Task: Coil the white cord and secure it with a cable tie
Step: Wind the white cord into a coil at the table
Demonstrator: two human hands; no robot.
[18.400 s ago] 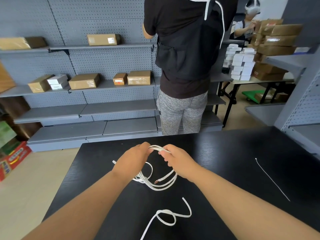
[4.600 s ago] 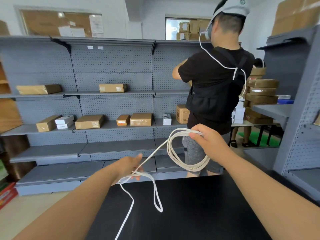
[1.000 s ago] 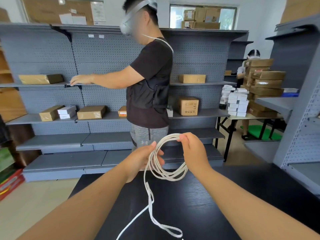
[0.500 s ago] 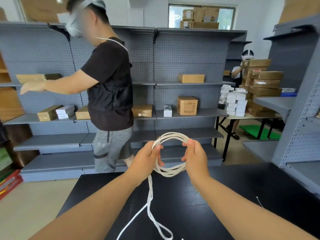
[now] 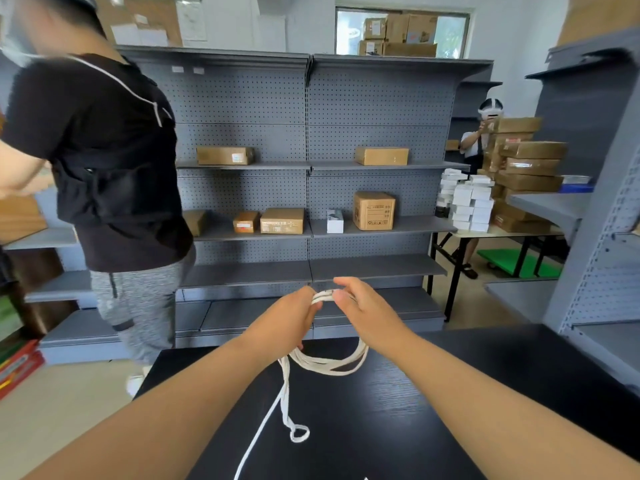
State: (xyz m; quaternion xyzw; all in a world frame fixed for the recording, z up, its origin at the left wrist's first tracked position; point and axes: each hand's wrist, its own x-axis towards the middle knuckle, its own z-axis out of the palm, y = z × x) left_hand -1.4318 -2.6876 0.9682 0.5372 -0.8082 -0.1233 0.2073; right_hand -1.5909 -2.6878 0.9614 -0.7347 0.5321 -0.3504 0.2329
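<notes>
Your left hand [image 5: 292, 318] and right hand [image 5: 367, 311] both grip the top of the coiled white cord [image 5: 329, 363], held above the black table [image 5: 450, 393]; its loose tail trails down onto the table.

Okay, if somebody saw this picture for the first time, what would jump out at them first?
Two hands meet at centre: the left hand and right hand both grip the top of a coiled white cord, whose loose tail trails down over the black table. At far left a person in a black shirt stands close, before grey shelving holding cardboard boxes.
</notes>
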